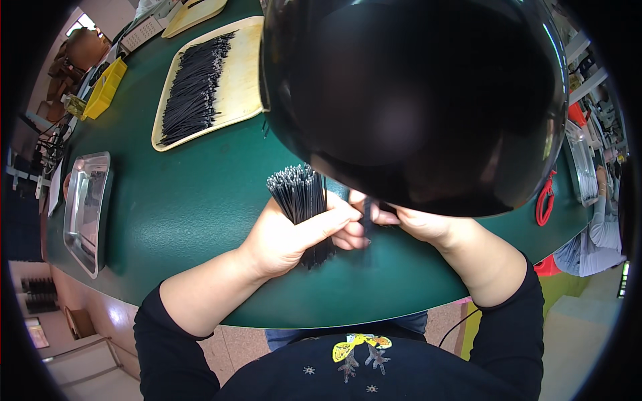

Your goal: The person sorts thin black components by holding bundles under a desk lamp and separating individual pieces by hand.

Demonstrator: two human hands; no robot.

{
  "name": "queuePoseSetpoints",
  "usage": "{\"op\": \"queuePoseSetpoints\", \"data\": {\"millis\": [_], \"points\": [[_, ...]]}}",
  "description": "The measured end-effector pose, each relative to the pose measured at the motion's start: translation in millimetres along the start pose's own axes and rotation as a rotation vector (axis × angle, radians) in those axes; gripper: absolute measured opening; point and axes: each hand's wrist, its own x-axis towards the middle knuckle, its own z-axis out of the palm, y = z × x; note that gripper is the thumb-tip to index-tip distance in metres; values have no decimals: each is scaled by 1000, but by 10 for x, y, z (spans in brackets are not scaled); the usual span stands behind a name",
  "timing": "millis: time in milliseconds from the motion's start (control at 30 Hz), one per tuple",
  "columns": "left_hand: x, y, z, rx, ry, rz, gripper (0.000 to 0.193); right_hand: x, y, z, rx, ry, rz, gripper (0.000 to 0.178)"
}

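My left hand [294, 234] grips a bundle of thin black wires [301, 194] with silvery tips, fanned upward over the green table [187, 207]. Just to its right, my right hand [418, 224] pinches a few black wires [368, 212] between thumb and fingers, touching the left hand's fingertips. A large glossy black dome [414, 100] fills the upper right and hides the table beyond my hands.
A pale wooden tray [241, 80] holding several rows of black wires [194, 87] lies at the back. A steel tray [87, 207] sits at the left edge, a yellow bin [105, 87] beyond it. A red cord [545, 204] hangs at the right.
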Motion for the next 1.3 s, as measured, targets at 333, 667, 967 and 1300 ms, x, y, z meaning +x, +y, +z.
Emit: {"op": "queuePoseSetpoints", "data": {"millis": [333,667,967,1300], "points": [[-8,36,-11,127,-232,-65,17,65,59,114,-84,-52,-112,11],[21,25,-41,-191,-48,-190,7,24,78,-73,495,-221,-24,9],[29,16,-52,-131,-106,-113,8,0,-15,51,16,-4,-186,8],[29,-10,-70,-169,-62,-76,3,54,69,77,-64,132,-442,9]]}}
